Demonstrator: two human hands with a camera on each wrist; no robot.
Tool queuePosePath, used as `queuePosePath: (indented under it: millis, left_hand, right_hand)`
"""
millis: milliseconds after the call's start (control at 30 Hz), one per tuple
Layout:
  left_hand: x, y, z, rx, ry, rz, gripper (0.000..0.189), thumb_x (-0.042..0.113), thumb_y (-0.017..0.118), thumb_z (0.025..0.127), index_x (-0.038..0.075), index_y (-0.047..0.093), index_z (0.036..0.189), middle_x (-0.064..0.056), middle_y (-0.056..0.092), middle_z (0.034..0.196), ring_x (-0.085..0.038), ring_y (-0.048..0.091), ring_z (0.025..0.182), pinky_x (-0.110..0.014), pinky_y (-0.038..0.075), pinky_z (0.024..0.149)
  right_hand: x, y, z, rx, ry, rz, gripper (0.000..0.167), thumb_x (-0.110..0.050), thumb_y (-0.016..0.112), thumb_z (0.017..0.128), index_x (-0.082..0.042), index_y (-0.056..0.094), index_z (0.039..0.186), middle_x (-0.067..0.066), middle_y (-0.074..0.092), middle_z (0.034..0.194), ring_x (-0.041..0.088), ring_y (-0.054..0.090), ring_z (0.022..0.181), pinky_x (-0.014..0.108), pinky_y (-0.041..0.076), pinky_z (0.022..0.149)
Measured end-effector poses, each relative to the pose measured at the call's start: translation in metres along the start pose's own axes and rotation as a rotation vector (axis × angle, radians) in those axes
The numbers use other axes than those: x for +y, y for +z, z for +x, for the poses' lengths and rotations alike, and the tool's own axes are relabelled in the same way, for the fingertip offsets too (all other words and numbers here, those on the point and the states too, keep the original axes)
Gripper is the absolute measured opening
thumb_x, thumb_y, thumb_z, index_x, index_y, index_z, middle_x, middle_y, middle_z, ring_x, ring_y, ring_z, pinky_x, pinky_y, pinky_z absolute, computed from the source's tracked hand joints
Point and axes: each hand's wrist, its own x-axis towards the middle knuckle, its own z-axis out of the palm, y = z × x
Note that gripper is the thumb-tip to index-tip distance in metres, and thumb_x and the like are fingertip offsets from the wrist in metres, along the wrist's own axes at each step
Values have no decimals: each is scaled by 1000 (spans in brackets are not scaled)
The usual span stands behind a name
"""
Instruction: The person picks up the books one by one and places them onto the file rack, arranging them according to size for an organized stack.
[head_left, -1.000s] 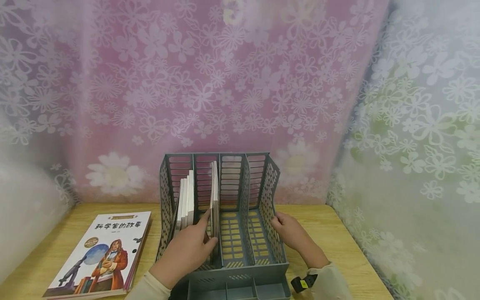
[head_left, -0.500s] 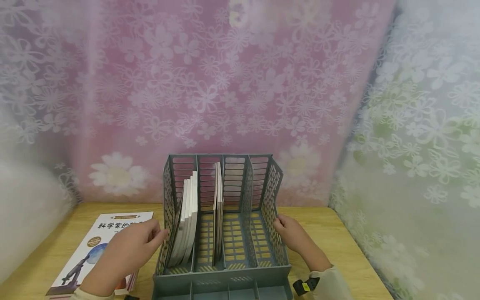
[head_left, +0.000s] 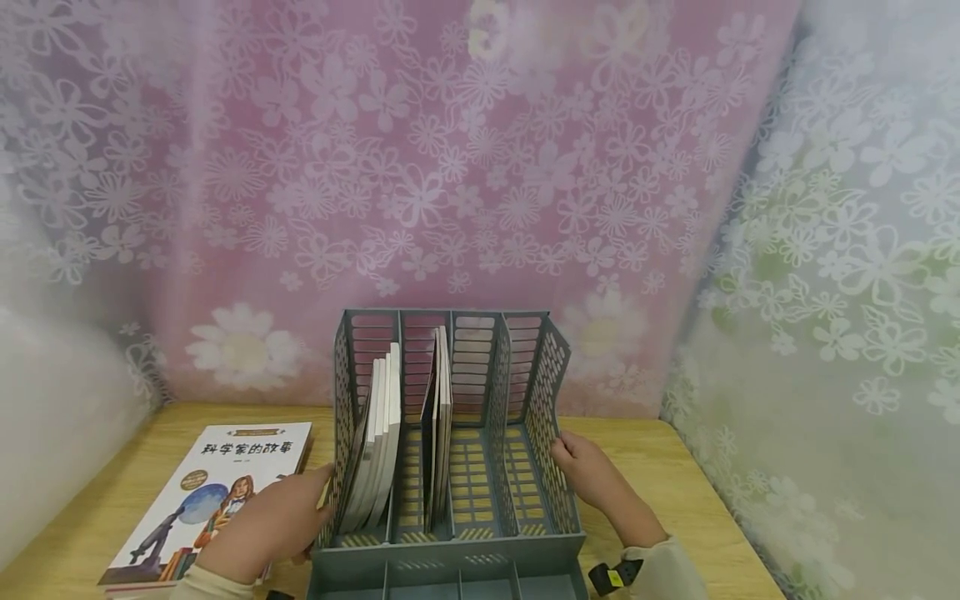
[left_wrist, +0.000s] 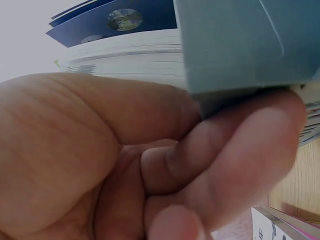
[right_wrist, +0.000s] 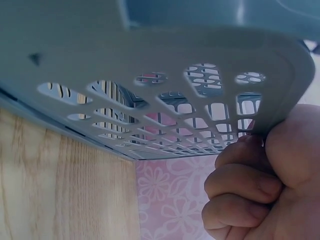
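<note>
Spanning the background, a flowered pink cloth hangs behind a wood-grain table; on the table stands a grey-green slotted rack with four upright compartments and shallow trays along its front; left of it lies a pile of books, its top one face up, showing a figure in an orange coat; in the rack's leftmost compartment, thick white books lean with their tops toward the right; in the second, thinner books stand nearly upright near the right-hand divider; the left hand reaches in low from the near left, forearm slanting across the pile, thumb and fingers clamped on the front edge of the rack's left wall; the right hand comes up from the near right, forearm angled inward, fingers curled, pinching the right wall's edge between thumb and index finger; the hands are well apart; a black wrist device sits by the right sleeve.
</note>
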Motion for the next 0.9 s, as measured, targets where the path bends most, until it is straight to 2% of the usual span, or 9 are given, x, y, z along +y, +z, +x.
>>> queuePosePath:
  millis: [300, 533, 600, 667, 733, 833, 900]
  left_hand:
    - [4, 1, 0, -9, -8, 16, 60, 12, 63, 102, -4, 39, 155, 0, 61, 73, -17, 61, 49, -48, 54, 79]
    - [4, 1, -1, -12, -14, 32, 61, 15, 63, 103, -3, 39, 156, -2, 63, 70, -18, 61, 50, -42, 52, 70]
    - [0, -2, -2, -1, -9, 48, 56, 22, 62, 104, 0, 45, 153, -7, 70, 85, -24, 68, 65, -48, 54, 75]
    - [-6, -5, -1, 5, -6, 47, 51, 32, 57, 106, 0, 53, 146, -6, 70, 91, -25, 69, 76, -55, 53, 81]
    - [-14, -8, -1, 18, 0, 48, 47, 38, 52, 108, 0, 62, 135, -5, 70, 92, -24, 67, 81, -59, 51, 84]
    - [-27, -13, 0, 51, -21, 65, 46, 38, 51, 108, -3, 65, 125, -6, 70, 87, -26, 68, 82, -59, 51, 85]
    - [-35, -16, 2, 87, -57, 105, 45, 34, 57, 106, -7, 64, 124, -17, 72, 97, -34, 70, 90, -58, 52, 84]
  right_hand:
    - [1, 1, 3, 4, 3, -13, 36, -26, 38, 113, -8, 44, 82, 6, 41, 72, 18, 30, 59, 33, 31, 58]
    - [-1, 0, 3, 14, 9, -14, 35, -25, 38, 113, -8, 44, 82, 6, 41, 71, 18, 30, 60, 33, 31, 58]
    - [-1, 0, 3, 18, 9, -16, 35, -25, 39, 112, -9, 44, 81, 6, 40, 71, 18, 30, 59, 33, 31, 58]
    - [-1, 0, 3, 21, 8, -21, 35, -24, 39, 112, -9, 43, 81, 5, 40, 70, 18, 30, 59, 32, 31, 57]
    - [-1, 1, 4, 24, 8, -22, 35, -24, 39, 112, -9, 43, 80, 5, 40, 70, 18, 29, 58, 32, 30, 57]
    - [0, 1, 3, 27, 8, -20, 35, -24, 40, 112, -9, 42, 80, 5, 39, 70, 18, 29, 58, 32, 30, 57]
    - [0, 2, 3, 27, 11, -13, 35, -25, 40, 112, -9, 43, 80, 5, 39, 70, 18, 29, 58, 32, 30, 57]
